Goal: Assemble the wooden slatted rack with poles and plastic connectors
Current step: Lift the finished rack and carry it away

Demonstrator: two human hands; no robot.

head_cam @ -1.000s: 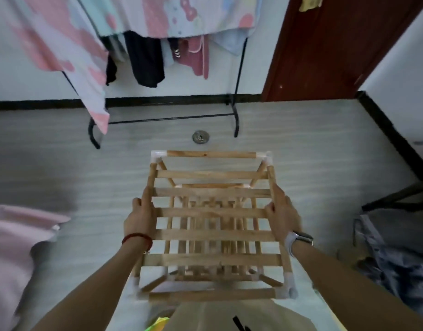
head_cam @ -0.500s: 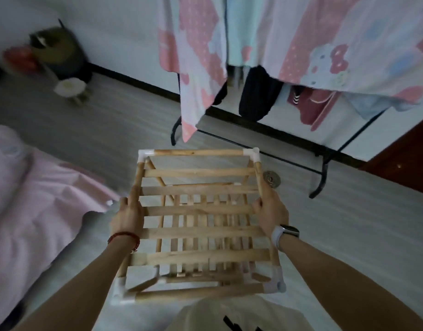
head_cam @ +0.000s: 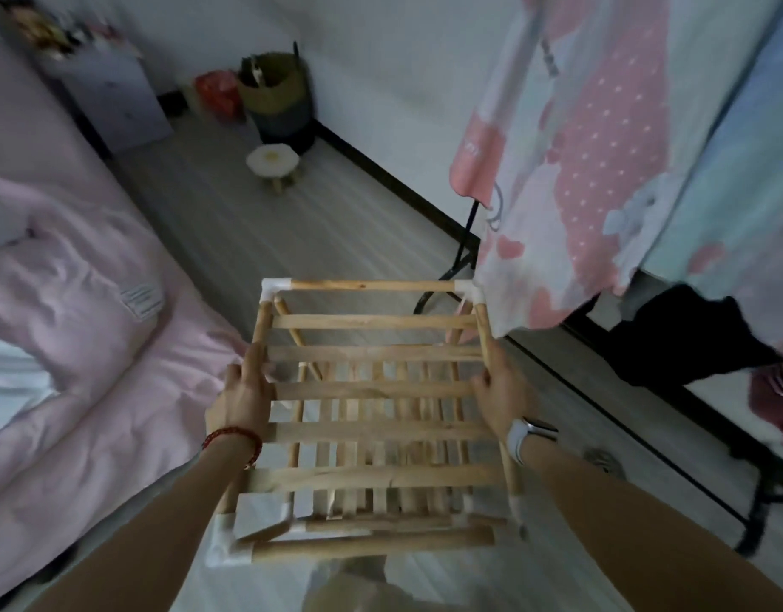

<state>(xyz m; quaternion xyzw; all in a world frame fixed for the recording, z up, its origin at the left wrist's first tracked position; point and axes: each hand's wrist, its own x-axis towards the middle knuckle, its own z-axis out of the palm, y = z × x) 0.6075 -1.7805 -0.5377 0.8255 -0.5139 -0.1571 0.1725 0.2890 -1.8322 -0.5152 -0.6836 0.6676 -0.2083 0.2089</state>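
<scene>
The wooden slatted rack (head_cam: 376, 390) is held up in front of me, its top shelf of several cross slats facing the camera and a lower shelf visible through them. White plastic connectors (head_cam: 275, 288) join the poles at the corners. My left hand (head_cam: 244, 397) grips the left side pole, a red bead bracelet on its wrist. My right hand (head_cam: 500, 395) grips the right side pole, a watch on its wrist.
A bed with pink bedding (head_cam: 71, 346) lies at the left. A black clothes rail (head_cam: 465, 240) hung with pink and blue laundry (head_cam: 601, 148) stands at the right. A small white stool (head_cam: 272, 163), a dark basket (head_cam: 279, 99) and a red bag (head_cam: 217, 92) sit by the far wall.
The view has swung left with the rack still in both hands: the door and drain left the frame, and the bed, stool and basket came into view.
</scene>
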